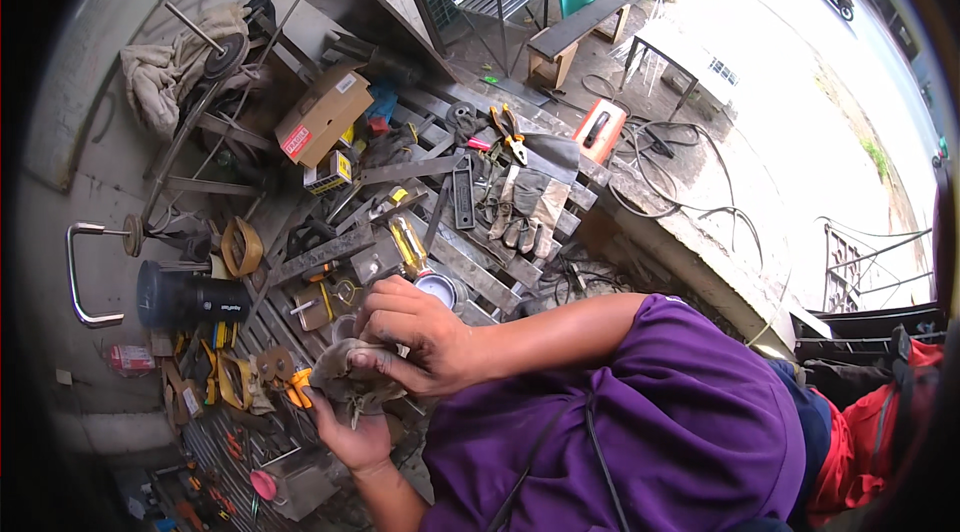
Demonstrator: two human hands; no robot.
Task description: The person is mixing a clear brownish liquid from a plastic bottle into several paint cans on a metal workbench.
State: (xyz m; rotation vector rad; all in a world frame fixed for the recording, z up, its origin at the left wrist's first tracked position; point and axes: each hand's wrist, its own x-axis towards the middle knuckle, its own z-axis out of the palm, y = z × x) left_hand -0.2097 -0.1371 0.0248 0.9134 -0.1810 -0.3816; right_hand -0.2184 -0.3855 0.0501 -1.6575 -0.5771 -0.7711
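My right hand (415,337) is closed round a crumpled grey rag (345,364), its thumb pressed along it. Just below, my left hand (350,432) grips an orange-handled hand tool (299,388) whose rounded, brownish metal head (274,366) points away to the left. The rag lies against the left hand's fingers, close beside the tool's handle, and hides part of it. Beyond my right hand stand a screwdriver with a clear yellow handle (408,244) and an open round can (436,288) with pale contents.
A slatted metal bench (480,277) carries yellow-black pliers (510,135), work gloves (528,212), a level (463,194) and a cardboard box (322,115). To the left are a black cylindrical container (195,297) and tape rolls (241,247). An orange-white machine (600,130) and cables (690,197) lie beyond.
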